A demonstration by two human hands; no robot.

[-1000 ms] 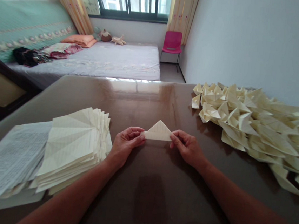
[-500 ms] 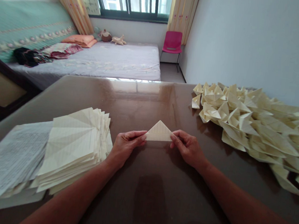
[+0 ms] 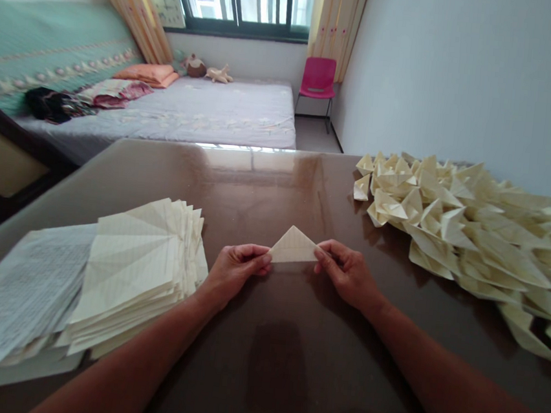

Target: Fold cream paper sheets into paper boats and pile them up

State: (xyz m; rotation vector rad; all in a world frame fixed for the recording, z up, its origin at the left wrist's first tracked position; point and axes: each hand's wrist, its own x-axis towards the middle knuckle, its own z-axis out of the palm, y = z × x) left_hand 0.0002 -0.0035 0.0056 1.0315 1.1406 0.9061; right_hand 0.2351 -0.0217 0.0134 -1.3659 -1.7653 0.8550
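Observation:
A cream, lined sheet of paper folded into a triangle (image 3: 293,246) is stretched between my two hands, its peak pointing away from me. My left hand (image 3: 237,269) pinches the left corner between thumb and fingers. At the right corner, my right hand (image 3: 345,268) grips the paper the same way. The triangle tilts slightly, its left corner a little lower. Whether it touches the tabletop I cannot tell.
On the left of the brown glossy table (image 3: 257,198) lies a stack of creased cream sheets (image 3: 128,264), partly over written pages (image 3: 28,293). Many folded paper boats (image 3: 448,230) are heaped on the right. Beyond the table are a bed (image 3: 246,109) and a pink chair (image 3: 317,79).
My left hand has shifted slightly right and down, so the folded paper now tilts a little to the left. My right hand has hardly moved.

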